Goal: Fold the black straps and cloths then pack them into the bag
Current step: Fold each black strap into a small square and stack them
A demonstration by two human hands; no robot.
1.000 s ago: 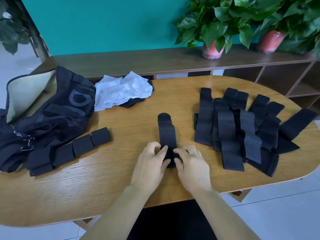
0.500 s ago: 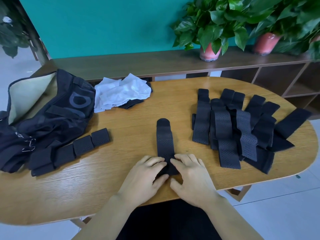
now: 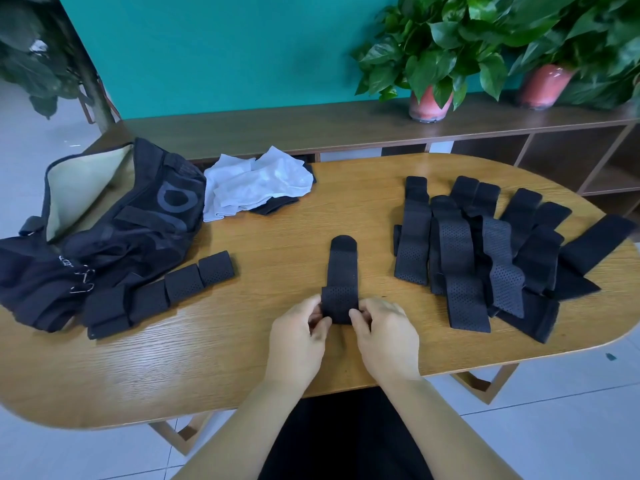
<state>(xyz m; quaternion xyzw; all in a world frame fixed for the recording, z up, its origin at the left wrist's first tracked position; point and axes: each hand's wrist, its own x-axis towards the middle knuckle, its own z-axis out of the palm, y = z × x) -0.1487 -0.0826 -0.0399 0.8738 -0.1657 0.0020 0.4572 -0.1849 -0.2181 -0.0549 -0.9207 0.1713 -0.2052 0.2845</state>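
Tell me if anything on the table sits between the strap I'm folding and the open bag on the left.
Partly. The strap, held by the left hand and right hand, has a row of folded straps lying along the way, right against the bag. Lifted over them, nothing visible blocks it.

A second ago the strap [image 3: 343, 271] lay flat and full length on the worktop [image 3: 242, 358], with both hands resting fingers-down on its near end. Now that near end has been lifted and turned over away from the person, so a short doubled flap lies across the strap's lower part. The left hand [image 3: 299, 336] and the right hand [image 3: 384, 336] have changed from pressing flat to pinching: each thumb and its fingers grip one side edge of the folded part. The strap's rounded far end has not shifted.
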